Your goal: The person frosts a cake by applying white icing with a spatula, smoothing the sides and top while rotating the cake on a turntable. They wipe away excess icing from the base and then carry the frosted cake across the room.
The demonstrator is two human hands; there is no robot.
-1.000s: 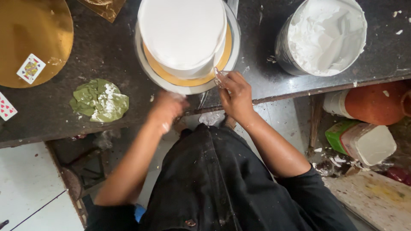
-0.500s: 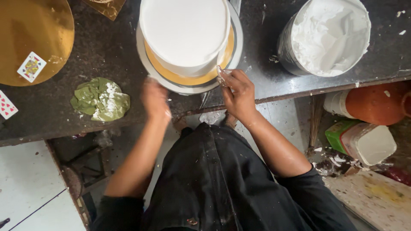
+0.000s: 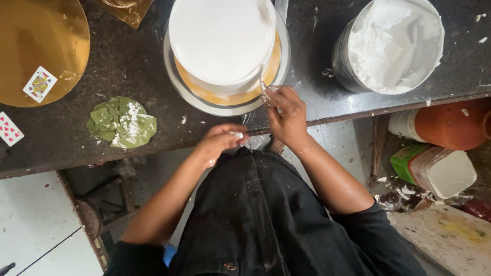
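On the dark counter [image 3: 153,66] stands a white iced cake [image 3: 221,43] on a turntable [image 3: 225,105]. The right hand [image 3: 287,116] grasps a clear scraper [image 3: 266,92] against the cake's near side. The left hand [image 3: 219,142], just below the edge, is loosely curled with cream on its fingertips [image 3: 236,135]. A cream bucket [image 3: 391,46] sits to the right.
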